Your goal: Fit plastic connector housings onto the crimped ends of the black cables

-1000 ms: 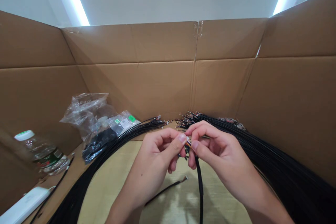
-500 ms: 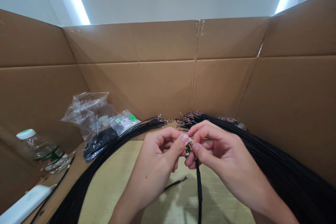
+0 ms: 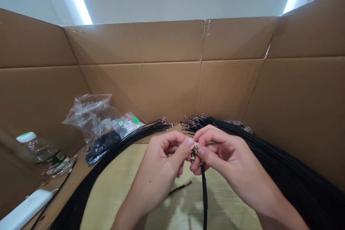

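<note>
A small white connector [image 3: 195, 145] sits between my two hands at the centre. My left hand [image 3: 168, 161] pinches it between thumb and index finger. My right hand [image 3: 221, 151] is closed on the thin coloured wires [image 3: 198, 152] just behind the connector. From these wires a black cable [image 3: 205, 194] hangs down to the bottom edge. Small dark parts between the hands are too partly hidden to make out. Below my left hand, a second cable end [image 3: 184, 185] with a small connector lies on the yellowish work surface [image 3: 115, 187].
Black cable bundles curve along the left [image 3: 107, 158] and right [image 3: 280, 161]. Plastic bags [image 3: 101, 129], a clear bottle [image 3: 50, 156] and a white box-shaped device [image 3: 27, 210] stand or lie at the left. Cardboard walls [image 3: 161, 86] surround the surface.
Both hands keep nearly the same pose. The right fingers have shifted slightly, and more of the white connector and the coloured wires shows.
</note>
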{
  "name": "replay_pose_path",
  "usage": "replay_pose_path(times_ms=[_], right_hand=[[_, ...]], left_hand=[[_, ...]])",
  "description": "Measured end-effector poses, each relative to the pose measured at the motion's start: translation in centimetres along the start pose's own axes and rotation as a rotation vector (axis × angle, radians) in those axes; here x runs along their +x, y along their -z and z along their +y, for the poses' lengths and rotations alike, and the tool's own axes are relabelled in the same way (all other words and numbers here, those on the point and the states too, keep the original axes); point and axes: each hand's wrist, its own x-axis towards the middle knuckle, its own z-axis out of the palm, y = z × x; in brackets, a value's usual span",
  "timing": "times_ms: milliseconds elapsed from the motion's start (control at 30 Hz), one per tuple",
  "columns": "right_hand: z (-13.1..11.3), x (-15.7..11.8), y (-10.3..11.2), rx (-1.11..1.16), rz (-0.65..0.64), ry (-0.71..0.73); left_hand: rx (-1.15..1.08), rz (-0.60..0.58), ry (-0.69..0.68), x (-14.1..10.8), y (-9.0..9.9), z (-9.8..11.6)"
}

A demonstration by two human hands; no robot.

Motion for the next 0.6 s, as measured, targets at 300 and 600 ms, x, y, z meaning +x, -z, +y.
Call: replay_pose_path(times_ms=[300, 600], right_hand=[[0.19, 0.1, -0.07, 0.014, 0.003, -0.019], [0.19, -0.21, -0.94, -0.063, 0.078, 0.059]], left_hand=[[0.029, -0.003, -0.015, -0.15, 0.06, -0.19], [0.077, 0.042, -0.118, -0.45, -0.33, 0.23]])
